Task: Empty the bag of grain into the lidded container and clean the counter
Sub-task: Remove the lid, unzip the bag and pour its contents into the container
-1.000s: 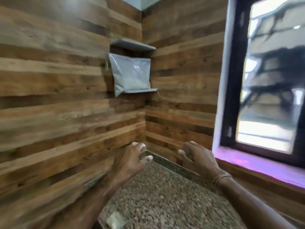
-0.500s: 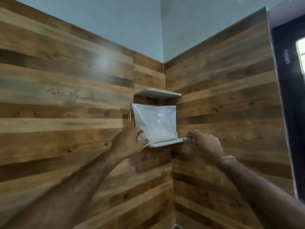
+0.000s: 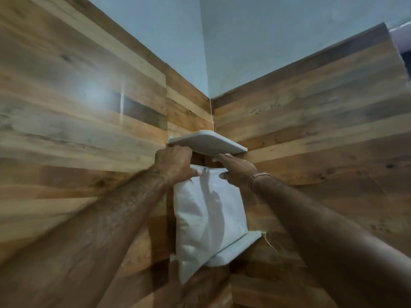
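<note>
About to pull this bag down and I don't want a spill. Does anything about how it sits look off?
Yes. The bag overhangs the lower shelf; its bottom left corner droops below the edge. A loose thread hangs at the shelf's right end. Both hands are at its top. No spill shows.

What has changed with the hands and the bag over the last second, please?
Both hands rose from above the counter to the corner shelves. The left hand and right hand now grip the top edge of the white bag, just under the upper shelf. Half a second ago they were down by the lower shelf. The bag remains on the lower shelf in the corner.
</note>
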Demonstrator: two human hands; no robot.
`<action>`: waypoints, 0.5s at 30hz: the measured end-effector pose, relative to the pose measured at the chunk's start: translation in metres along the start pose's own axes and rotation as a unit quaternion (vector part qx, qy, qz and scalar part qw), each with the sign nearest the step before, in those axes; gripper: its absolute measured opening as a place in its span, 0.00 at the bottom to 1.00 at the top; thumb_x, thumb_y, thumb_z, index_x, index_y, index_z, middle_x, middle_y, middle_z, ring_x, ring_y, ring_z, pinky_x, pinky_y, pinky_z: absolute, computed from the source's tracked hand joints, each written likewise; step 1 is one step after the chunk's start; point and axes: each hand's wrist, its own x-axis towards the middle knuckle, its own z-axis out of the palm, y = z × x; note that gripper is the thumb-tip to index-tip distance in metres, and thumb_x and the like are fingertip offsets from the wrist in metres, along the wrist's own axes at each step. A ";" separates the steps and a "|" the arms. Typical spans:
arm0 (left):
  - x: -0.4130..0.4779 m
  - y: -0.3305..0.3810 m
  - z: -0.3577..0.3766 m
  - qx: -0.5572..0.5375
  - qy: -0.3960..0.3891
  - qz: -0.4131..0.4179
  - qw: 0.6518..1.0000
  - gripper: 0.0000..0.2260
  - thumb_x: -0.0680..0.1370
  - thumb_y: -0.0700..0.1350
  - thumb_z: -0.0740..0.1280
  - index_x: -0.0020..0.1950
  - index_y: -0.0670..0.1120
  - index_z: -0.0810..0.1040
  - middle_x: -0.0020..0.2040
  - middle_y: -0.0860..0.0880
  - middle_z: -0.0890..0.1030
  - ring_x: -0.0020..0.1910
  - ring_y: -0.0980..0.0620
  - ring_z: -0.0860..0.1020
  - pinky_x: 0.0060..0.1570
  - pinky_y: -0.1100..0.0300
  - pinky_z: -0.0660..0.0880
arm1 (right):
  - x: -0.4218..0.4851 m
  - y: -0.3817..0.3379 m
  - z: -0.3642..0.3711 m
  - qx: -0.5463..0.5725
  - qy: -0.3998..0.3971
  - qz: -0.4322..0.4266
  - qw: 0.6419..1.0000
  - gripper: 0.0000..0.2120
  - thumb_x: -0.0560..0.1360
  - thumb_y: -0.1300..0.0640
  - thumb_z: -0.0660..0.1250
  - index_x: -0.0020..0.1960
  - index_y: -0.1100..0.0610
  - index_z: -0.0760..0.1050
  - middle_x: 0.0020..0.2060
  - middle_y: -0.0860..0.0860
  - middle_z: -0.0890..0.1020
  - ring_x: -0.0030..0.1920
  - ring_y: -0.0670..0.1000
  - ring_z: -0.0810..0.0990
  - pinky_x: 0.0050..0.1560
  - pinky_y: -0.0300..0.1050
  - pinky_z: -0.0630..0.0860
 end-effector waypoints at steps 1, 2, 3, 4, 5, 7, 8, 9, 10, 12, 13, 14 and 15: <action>0.007 -0.005 0.008 -0.007 -0.009 -0.002 1.000 0.25 0.74 0.65 0.71 0.61 0.48 0.78 0.56 0.49 0.83 0.53 0.48 0.81 0.44 0.55 0.72 | 0.012 -0.001 0.005 -0.016 -0.012 -0.005 1.000 0.28 0.80 0.55 0.67 0.78 0.47 0.62 0.73 0.51 0.72 0.69 0.56 0.75 0.60 0.48 0.73; 0.012 -0.009 0.013 -0.022 -0.014 -0.003 1.000 0.24 0.73 0.65 0.71 0.59 0.48 0.79 0.55 0.49 0.83 0.51 0.49 0.81 0.44 0.55 0.73 | 0.023 -0.001 0.010 -0.030 -0.026 -0.008 0.999 0.30 0.81 0.56 0.66 0.79 0.47 0.60 0.74 0.51 0.71 0.69 0.57 0.74 0.61 0.48 0.73; 0.016 -0.014 0.019 -0.041 -0.016 -0.003 0.999 0.23 0.73 0.64 0.72 0.58 0.48 0.80 0.53 0.49 0.83 0.50 0.49 0.81 0.45 0.55 0.74 | 0.032 -0.002 0.014 -0.039 -0.044 -0.007 0.998 0.31 0.81 0.57 0.65 0.80 0.46 0.58 0.74 0.52 0.71 0.68 0.57 0.75 0.61 0.48 0.74; 0.019 -0.019 0.023 -0.061 -0.015 0.000 0.998 0.21 0.73 0.63 0.73 0.57 0.48 0.81 0.51 0.50 0.83 0.48 0.50 0.81 0.45 0.54 0.75 | 0.041 -0.002 0.019 -0.041 -0.061 -0.002 0.997 0.31 0.81 0.58 0.65 0.80 0.46 0.58 0.73 0.53 0.72 0.64 0.57 0.77 0.58 0.47 0.75; 0.021 -0.023 0.027 -0.080 -0.010 0.003 0.997 0.20 0.73 0.61 0.74 0.55 0.48 0.81 0.50 0.50 0.83 0.47 0.50 0.80 0.44 0.54 0.75 | 0.049 -0.001 0.023 -0.043 -0.073 0.007 0.996 0.30 0.81 0.59 0.65 0.80 0.46 0.60 0.71 0.54 0.73 0.62 0.57 0.78 0.55 0.46 0.75; 0.021 -0.028 0.033 -0.111 0.001 0.012 0.994 0.17 0.74 0.59 0.74 0.53 0.49 0.82 0.48 0.51 0.83 0.45 0.51 0.80 0.41 0.56 0.72 | 0.058 0.004 0.029 -0.052 -0.087 0.025 0.995 0.26 0.80 0.58 0.65 0.77 0.49 0.66 0.68 0.55 0.75 0.64 0.58 0.78 0.58 0.46 0.75; 0.020 -0.030 0.036 -0.122 0.008 0.017 0.992 0.16 0.74 0.59 0.74 0.52 0.49 0.83 0.46 0.51 0.83 0.44 0.52 0.80 0.41 0.56 0.71 | 0.059 0.009 0.032 -0.061 -0.095 0.038 0.993 0.25 0.79 0.56 0.66 0.75 0.51 0.69 0.67 0.55 0.76 0.64 0.58 0.78 0.62 0.47 0.76; 0.019 -0.032 0.038 -0.131 0.013 0.020 0.991 0.15 0.74 0.59 0.74 0.51 0.48 0.83 0.45 0.51 0.83 0.43 0.52 0.80 0.40 0.56 0.71 | 0.060 0.012 0.034 -0.074 -0.102 0.049 0.991 0.24 0.79 0.54 0.68 0.74 0.53 0.71 0.67 0.56 0.77 0.63 0.58 0.78 0.63 0.49 0.77; 0.018 -0.034 0.040 -0.138 0.017 0.022 0.990 0.15 0.74 0.59 0.74 0.50 0.48 0.83 0.44 0.51 0.83 0.42 0.52 0.80 0.40 0.57 0.71 | 0.058 0.015 0.034 -0.081 -0.108 0.054 0.989 0.24 0.78 0.53 0.69 0.73 0.55 0.72 0.65 0.56 0.78 0.61 0.57 0.80 0.59 0.49 0.79; 0.015 -0.033 0.043 -0.146 0.034 0.033 0.988 0.15 0.74 0.59 0.74 0.50 0.48 0.84 0.43 0.51 0.83 0.40 0.52 0.80 0.38 0.58 0.70 | 0.045 0.021 0.027 -0.067 -0.106 0.061 0.990 0.20 0.79 0.53 0.68 0.70 0.54 0.74 0.59 0.54 0.80 0.47 0.53 0.82 0.41 0.42 0.80; 0.014 -0.034 0.044 -0.142 0.045 0.038 0.988 0.15 0.74 0.59 0.74 0.50 0.49 0.84 0.43 0.51 0.83 0.40 0.53 0.80 0.38 0.58 0.69 | 0.038 0.024 0.026 -0.063 -0.092 0.060 0.992 0.17 0.80 0.53 0.66 0.69 0.52 0.75 0.54 0.52 0.81 0.40 0.50 0.82 0.33 0.39 0.78; 0.013 -0.035 0.043 -0.134 0.057 0.042 0.988 0.14 0.74 0.59 0.73 0.49 0.49 0.84 0.43 0.51 0.83 0.41 0.53 0.80 0.39 0.58 0.69 | 0.034 0.026 0.024 -0.059 -0.067 0.060 0.994 0.16 0.81 0.54 0.65 0.68 0.48 0.76 0.51 0.51 0.81 0.36 0.50 0.82 0.31 0.39 0.78; 0.013 -0.037 0.041 -0.124 0.071 0.047 0.989 0.14 0.75 0.60 0.73 0.49 0.50 0.84 0.43 0.52 0.83 0.42 0.52 0.80 0.40 0.58 0.69 | 0.029 0.027 0.020 -0.072 -0.036 0.054 0.995 0.15 0.81 0.54 0.64 0.66 0.45 0.77 0.48 0.50 0.81 0.34 0.51 0.83 0.31 0.40 0.79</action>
